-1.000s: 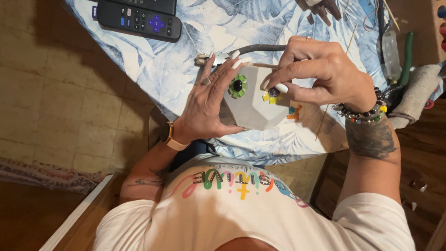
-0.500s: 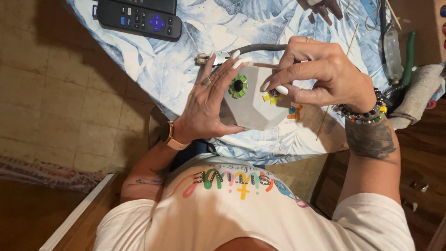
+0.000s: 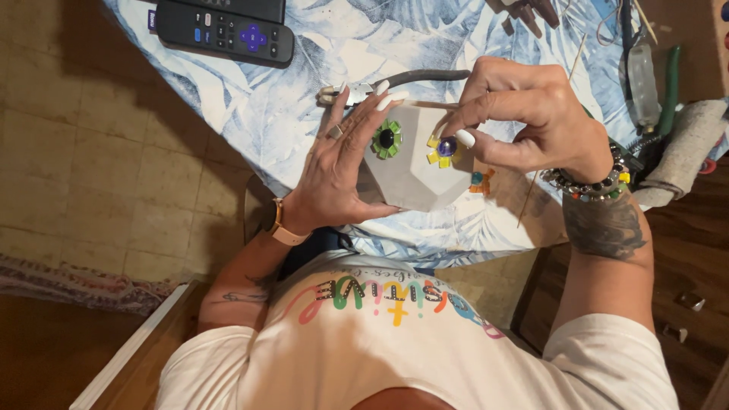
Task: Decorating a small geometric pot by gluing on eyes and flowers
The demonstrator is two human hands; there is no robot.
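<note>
My left hand [image 3: 334, 171] grips a white faceted pot [image 3: 414, 182] from its left side, fingers spread over the top edge. On the pot's face sit a green tile flower with a black centre [image 3: 386, 139] and a yellow tile flower with a purple bead [image 3: 444, 147]. My right hand [image 3: 528, 114] pinches at the yellow flower with thumb and forefinger. A beaded bracelet [image 3: 596, 184] circles the right wrist, a watch [image 3: 279, 225] the left.
The blue leaf-print tablecloth [image 3: 304, 106] covers the table. A black remote [image 3: 224, 32] lies at the upper left. Dark-handled pliers [image 3: 410, 77] lie behind the pot. Tools and a glue bottle [image 3: 644, 76] crowd the right, with loose coloured tiles [image 3: 480, 181] and a thin wooden stick [image 3: 531, 193].
</note>
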